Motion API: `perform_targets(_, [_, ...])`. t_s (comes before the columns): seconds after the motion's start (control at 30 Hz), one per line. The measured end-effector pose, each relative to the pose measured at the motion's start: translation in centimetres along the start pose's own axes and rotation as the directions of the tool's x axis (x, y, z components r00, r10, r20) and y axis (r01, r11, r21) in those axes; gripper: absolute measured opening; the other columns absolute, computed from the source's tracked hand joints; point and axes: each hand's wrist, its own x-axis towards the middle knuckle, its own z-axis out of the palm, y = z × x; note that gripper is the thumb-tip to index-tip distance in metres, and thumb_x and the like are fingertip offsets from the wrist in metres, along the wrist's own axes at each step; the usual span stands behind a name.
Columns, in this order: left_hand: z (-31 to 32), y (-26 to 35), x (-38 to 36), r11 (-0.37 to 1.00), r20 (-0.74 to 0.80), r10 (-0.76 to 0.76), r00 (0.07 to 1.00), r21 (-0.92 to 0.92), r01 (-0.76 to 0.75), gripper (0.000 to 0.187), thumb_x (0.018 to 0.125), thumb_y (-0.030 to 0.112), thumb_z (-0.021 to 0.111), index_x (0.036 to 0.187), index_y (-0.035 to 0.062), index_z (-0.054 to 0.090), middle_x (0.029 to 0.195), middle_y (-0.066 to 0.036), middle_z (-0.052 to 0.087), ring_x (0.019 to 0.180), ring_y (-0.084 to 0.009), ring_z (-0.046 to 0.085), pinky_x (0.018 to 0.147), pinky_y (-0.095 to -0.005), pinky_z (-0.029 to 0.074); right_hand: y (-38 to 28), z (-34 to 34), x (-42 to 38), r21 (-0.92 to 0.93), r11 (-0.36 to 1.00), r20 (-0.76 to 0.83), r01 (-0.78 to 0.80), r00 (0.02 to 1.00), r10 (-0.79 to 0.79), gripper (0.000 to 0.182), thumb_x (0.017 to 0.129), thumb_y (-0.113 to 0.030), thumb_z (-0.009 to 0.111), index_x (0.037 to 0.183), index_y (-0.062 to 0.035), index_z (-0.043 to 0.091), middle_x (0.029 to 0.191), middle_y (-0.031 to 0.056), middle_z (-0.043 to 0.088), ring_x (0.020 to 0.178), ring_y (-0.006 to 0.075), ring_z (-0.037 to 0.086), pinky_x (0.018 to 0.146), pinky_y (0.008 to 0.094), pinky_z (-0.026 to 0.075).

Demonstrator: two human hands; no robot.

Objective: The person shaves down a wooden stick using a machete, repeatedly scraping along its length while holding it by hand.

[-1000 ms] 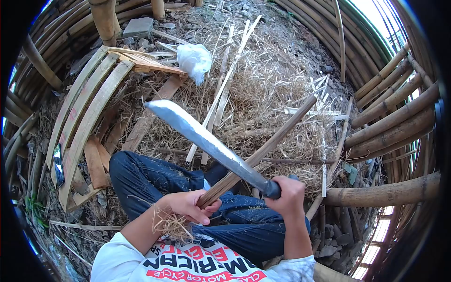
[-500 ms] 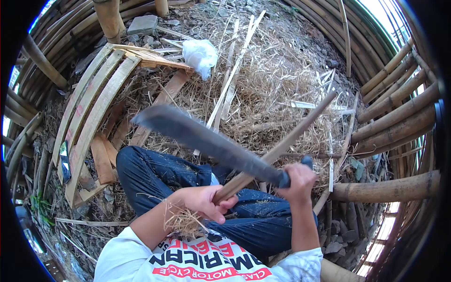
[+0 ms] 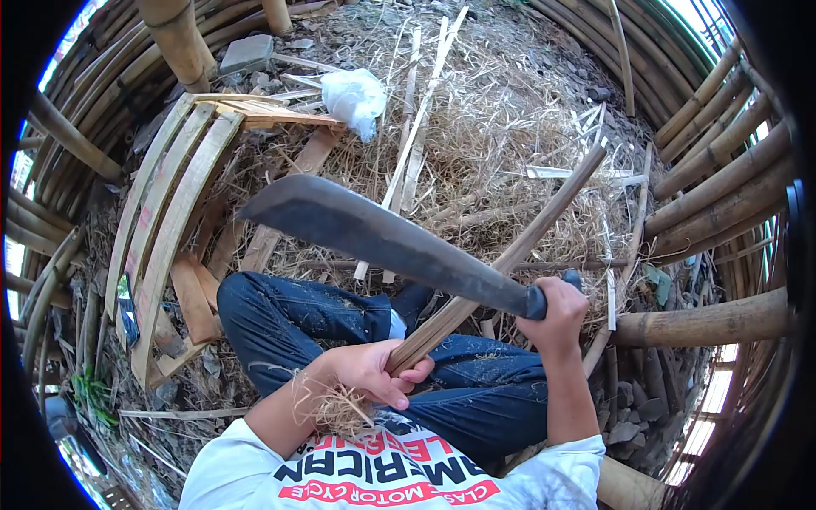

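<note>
My left hand (image 3: 374,371) is closed around the near end of a long wooden stick (image 3: 552,208), which slants up and away to the right above my lap. In my right hand (image 3: 554,314) is the dark handle of a machete, gripped with the fingers wrapped round it. The broad machete blade (image 3: 365,229) crosses over the stick, its tip pointing to the upper left. A tuft of curled shavings (image 3: 344,412) clings about my left wrist.
Shavings and thin strips (image 3: 425,127) cover the ground ahead. To the left lies a slatted wooden frame (image 3: 183,221) with a phone-like object (image 3: 127,310) against it. A white plastic bag (image 3: 353,98) sits beyond. Bamboo poles (image 3: 705,327) wall both sides.
My right hand and the machete have shifted a little to the right and away from me along the stick. My left hand keeps its grip. The view has tilted slightly.
</note>
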Motion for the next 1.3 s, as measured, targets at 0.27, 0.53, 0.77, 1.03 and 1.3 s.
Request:
perform_targets(0.27, [0.0,0.6,0.0,0.999,0.024,0.019,1.000,0.033,-0.019,0.041,0.073,-0.004,0.076,0.079,0.0117,0.039,0.061,0.008,0.041,0.048,-0.0007,0.040,0.043,-0.0181,0.029,0.5,-0.9,0.1,-0.080,0.997,0.020,0.010,1.000,-0.008,0.027,0.053,-0.008,0.072,0.078,-0.0069,0.062,0.066,0.0106,0.061,0.061,0.0311,0.063,0.059,0.0396,0.050])
perform_targets(0.53, [0.1,0.6,0.3,0.998,0.022,-0.013,1.000,-0.062,0.015,0.043,0.072,-0.004,0.077,0.077,0.0131,0.038,0.060,0.009,0.040,0.050,-0.0008,0.039,0.044,-0.0184,0.029,-1.2,0.1,-0.3,0.113,0.993,0.100,0.016,0.995,-0.027,0.030,0.051,-0.011,0.073,0.079,-0.0075,0.062,0.066,0.0084,0.060,0.059,0.0277,0.061,0.058,0.0377,0.049])
perform_targets(0.77, [-0.4,0.0,0.3,0.994,0.056,-0.030,0.998,-0.099,0.036,0.043,0.074,-0.006,0.075,0.080,0.0135,0.036,0.059,0.009,0.039,0.049,0.0001,0.038,0.044,-0.0172,0.029,0.6,-0.2,-0.3,0.018,0.985,-0.001,-0.171,0.985,0.171,0.021,0.056,-0.006,0.070,0.075,-0.0034,0.060,0.060,0.0117,0.058,0.055,0.0305,0.062,0.052,0.0368,0.048])
perform_targets(1.03, [-0.3,-0.4,0.4,0.997,0.004,-0.009,1.000,-0.071,0.009,0.042,0.075,-0.006,0.074,0.079,0.0130,0.037,0.058,0.007,0.041,0.046,-0.0004,0.039,0.041,-0.0184,0.028,0.7,-0.2,0.3,-0.031,0.990,-0.015,-0.137,0.991,0.136,0.021,0.056,-0.005,0.069,0.075,-0.0054,0.061,0.064,0.0122,0.060,0.058,0.0314,0.062,0.057,0.0388,0.050])
perform_targets(1.3, [1.2,0.8,0.0,0.996,-0.047,-0.059,0.997,0.065,0.062,0.040,0.075,-0.007,0.071,0.076,0.0133,0.036,0.060,0.009,0.038,0.049,-0.0003,0.037,0.043,-0.0191,0.028,0.9,-0.7,0.9,-0.078,0.992,0.002,-0.097,0.995,0.098,0.023,0.055,-0.007,0.072,0.075,-0.0057,0.061,0.064,0.0113,0.061,0.060,0.0286,0.064,0.058,0.0375,0.051])
